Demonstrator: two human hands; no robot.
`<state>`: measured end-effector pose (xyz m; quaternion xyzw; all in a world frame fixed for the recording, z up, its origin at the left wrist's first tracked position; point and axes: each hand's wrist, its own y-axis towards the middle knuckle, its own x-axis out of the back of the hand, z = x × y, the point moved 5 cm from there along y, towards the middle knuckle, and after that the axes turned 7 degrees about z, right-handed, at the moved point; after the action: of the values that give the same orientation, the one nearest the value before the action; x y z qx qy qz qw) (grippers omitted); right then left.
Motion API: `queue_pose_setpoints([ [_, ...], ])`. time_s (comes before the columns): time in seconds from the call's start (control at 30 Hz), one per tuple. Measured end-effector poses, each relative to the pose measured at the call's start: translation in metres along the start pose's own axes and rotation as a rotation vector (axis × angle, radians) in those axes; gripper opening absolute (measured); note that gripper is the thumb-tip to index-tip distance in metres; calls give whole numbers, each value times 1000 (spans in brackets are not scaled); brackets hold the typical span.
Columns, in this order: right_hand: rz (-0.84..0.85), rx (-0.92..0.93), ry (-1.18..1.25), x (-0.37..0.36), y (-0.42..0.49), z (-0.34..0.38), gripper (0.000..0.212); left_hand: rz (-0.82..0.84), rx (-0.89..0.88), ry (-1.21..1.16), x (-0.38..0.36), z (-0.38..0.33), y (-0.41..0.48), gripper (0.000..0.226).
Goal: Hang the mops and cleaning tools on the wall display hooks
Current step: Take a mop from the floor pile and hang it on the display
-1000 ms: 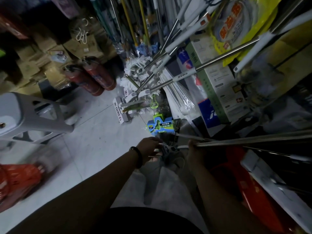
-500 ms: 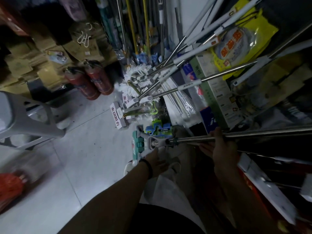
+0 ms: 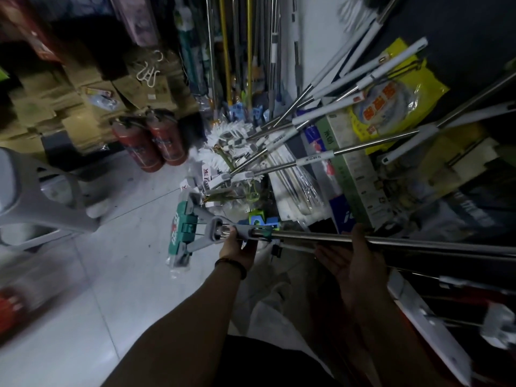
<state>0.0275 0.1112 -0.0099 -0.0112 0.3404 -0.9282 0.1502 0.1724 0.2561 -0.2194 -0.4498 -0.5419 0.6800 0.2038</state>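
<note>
I hold a sponge mop [image 3: 195, 227] level above the floor; its green and grey wrapped head points left and its steel pole [image 3: 405, 241] runs off the right edge. My left hand [image 3: 238, 247] grips the grey neck just behind the head. My right hand [image 3: 354, 261] is under the pole further right, palm up, fingers curled around it. Several more mops [image 3: 279, 146] with steel and white handles lean in a pile against the wall ahead. Long poles [image 3: 245, 51] stand upright at the back.
Two red fire extinguishers [image 3: 150, 141] stand on the floor at the left of the pile. A grey plastic stool [image 3: 36, 202] is at the far left, cardboard boxes [image 3: 83, 107] behind it. Boxes and a yellow packet [image 3: 391, 99] crowd the right. White tiled floor [image 3: 125, 275] lies below.
The mop has come up out of the clutter by my feet and now lies level, head further left. My right hand slid along the pole to the right.
</note>
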Motion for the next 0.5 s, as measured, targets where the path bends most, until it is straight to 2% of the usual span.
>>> queue_pose_setpoints([
  [0.17,44,-111,-33,-2,27,-32,36,93,-26,47,-19,-6,-4,45],
  [0.27,194,-298,-140,-24,26,-50,31,172,-42,81,-33,-4,-9,48],
  [0.33,272,-288,-267,-44,22,-52,25,246,-75,107,-44,-5,-14,49],
  [0.4,257,-93,-387,-58,26,-43,16,294,-107,129,-54,-6,-24,48],
  [0.5,268,413,-812,-84,23,-5,6,369,-119,121,-70,-8,-39,51],
])
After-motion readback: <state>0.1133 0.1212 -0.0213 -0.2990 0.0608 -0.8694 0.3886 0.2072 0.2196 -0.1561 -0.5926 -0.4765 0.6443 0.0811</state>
